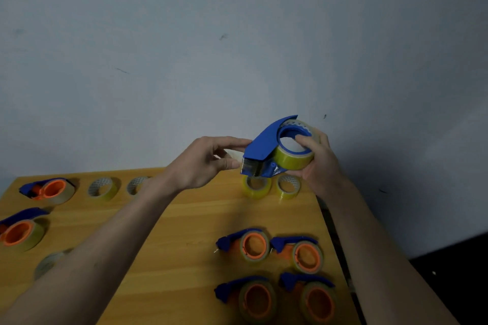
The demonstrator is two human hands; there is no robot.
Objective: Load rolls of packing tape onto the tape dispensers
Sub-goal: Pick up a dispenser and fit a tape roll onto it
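Note:
A blue tape dispenser (261,145) with a yellowish tape roll (293,159) on its blue hub is held up above the far edge of the wooden table (184,219). My right hand (317,163) grips the roll and hub, thumb inside the core. My left hand (208,161) pinches at the dispenser's blade end, thumb and fingers at the tape's end. Two loose rolls (256,186) (288,186) stand just below the dispenser.
Several blue dispensers with orange hubs and tape lie at the front right (253,245) and at the left (50,188). More loose rolls (103,187) stand at the far left, one (50,264) lies near my left forearm. A grey wall rises behind; the table's right edge drops to a dark floor.

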